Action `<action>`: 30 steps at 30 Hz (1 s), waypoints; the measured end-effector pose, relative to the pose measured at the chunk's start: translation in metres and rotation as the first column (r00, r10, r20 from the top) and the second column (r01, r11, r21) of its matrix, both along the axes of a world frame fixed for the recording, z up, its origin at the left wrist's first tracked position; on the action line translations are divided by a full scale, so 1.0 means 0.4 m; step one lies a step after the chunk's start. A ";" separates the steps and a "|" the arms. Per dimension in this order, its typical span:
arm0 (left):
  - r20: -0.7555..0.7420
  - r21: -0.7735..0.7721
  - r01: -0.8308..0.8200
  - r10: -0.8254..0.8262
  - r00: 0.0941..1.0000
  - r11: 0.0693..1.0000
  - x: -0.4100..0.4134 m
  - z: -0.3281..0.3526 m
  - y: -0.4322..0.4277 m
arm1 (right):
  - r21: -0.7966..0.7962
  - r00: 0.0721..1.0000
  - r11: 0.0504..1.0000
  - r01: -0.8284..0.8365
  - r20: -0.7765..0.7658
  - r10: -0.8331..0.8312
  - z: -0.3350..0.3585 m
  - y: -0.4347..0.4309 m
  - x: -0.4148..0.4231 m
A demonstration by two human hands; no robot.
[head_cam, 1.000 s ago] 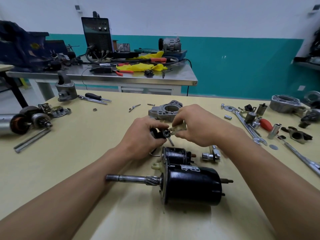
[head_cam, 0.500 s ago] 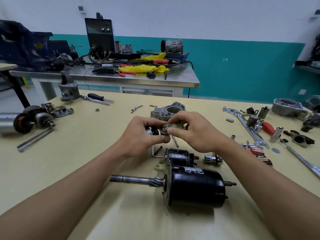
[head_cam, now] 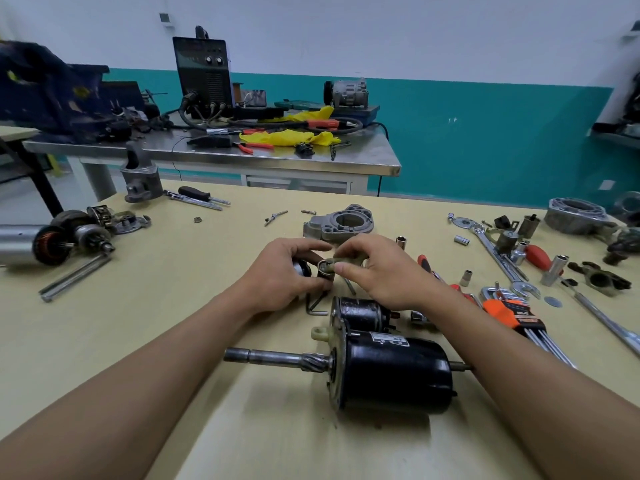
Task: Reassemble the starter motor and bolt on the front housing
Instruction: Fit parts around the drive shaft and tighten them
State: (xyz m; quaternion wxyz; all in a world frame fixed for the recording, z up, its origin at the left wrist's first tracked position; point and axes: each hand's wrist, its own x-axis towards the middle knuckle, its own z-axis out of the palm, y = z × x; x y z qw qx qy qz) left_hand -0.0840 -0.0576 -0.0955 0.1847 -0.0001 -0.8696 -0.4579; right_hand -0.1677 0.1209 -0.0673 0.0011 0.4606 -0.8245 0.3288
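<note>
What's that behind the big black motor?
A smaller black cylinder sits right behind the black motor, with a bent hex key to its left. The right forearm covers what lies past the cylinder's right end.

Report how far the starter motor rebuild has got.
Done: the black motor body lies assembled with its solenoid, shaft bare. In hand: the left hand grips a dark drive part; the right hand pinches a pale lever against it. Left: the front housing lies loose behind, unbolted.
</note>
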 end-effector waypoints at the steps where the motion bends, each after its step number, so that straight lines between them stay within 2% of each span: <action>1: 0.012 -0.010 -0.001 0.001 1.000 1.000 -0.001 0.001 -0.003 | 0.006 1.000 1.000 0.009 -0.007 -0.009 -0.002 0.000 -0.003; 4: 0.049 -0.072 -0.006 0.009 0.999 0.997 0.003 0.010 -0.029 | 0.006 0.997 0.999 0.053 -0.063 -0.053 -0.005 0.001 -0.009; 7: 0.098 -0.156 -0.076 0.092 0.991 0.985 0.008 0.016 -0.077 | 0.013 0.988 0.996 0.087 -0.127 -0.085 -0.004 0.004 -0.013; 13: 0.117 -0.162 -0.168 0.188 0.975 0.972 0.012 0.007 -0.111 | 0.050 0.981 0.993 0.105 -0.167 -0.096 0.001 0.010 -0.008; 15: 0.102 -0.124 -0.185 0.198 0.975 0.975 0.013 0.005 -0.101 | 0.006 0.974 0.993 0.115 -0.197 -0.111 0.019 0.016 -0.004; 18: 0.073 0.048 -0.215 0.211 0.975 0.975 0.010 0.004 -0.099 | -0.125 0.975 0.984 0.128 -0.165 -0.148 0.060 0.031 -0.005; 21: 0.046 0.198 -0.322 0.319 0.946 0.926 -0.018 0.028 -0.139 | -0.223 0.967 0.963 0.153 -0.168 -0.192 0.106 0.052 -0.005; 22: 0.038 0.191 -0.374 0.373 0.927 0.908 -0.034 0.038 -0.164 | -0.255 0.957 0.953 0.165 -0.193 -0.217 0.120 0.060 -0.005; 23: 0.037 0.122 -0.427 0.426 0.904 0.896 -0.053 0.046 -0.193 | -0.286 0.942 0.940 0.184 -0.220 -0.252 0.133 0.067 -0.004; 25: 0.059 -0.120 -0.481 0.490 0.870 0.869 -0.097 0.054 -0.251 | -0.340 0.910 0.911 0.232 -0.254 -0.327 0.157 0.083 -0.007; 30: 0.210 -0.579 -0.296 0.489 0.846 0.760 -0.217 0.033 -0.349 | -0.327 0.869 0.880 0.344 -0.244 -0.430 0.186 0.129 -0.055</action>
